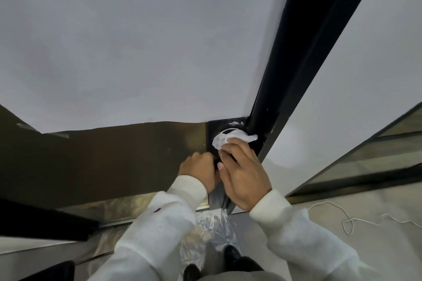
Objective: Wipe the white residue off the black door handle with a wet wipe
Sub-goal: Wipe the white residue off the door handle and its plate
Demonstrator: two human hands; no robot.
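Both hands (pixel 244 171) crowd the black handle plate (pixel 211 137); the door frame (pixel 296 64) walls its right side

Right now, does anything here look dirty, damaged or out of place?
Yes. White residue smears the black plate above the wet wipe, which the right hand presses on. A loose white cord lies tangled on the floor at the right.
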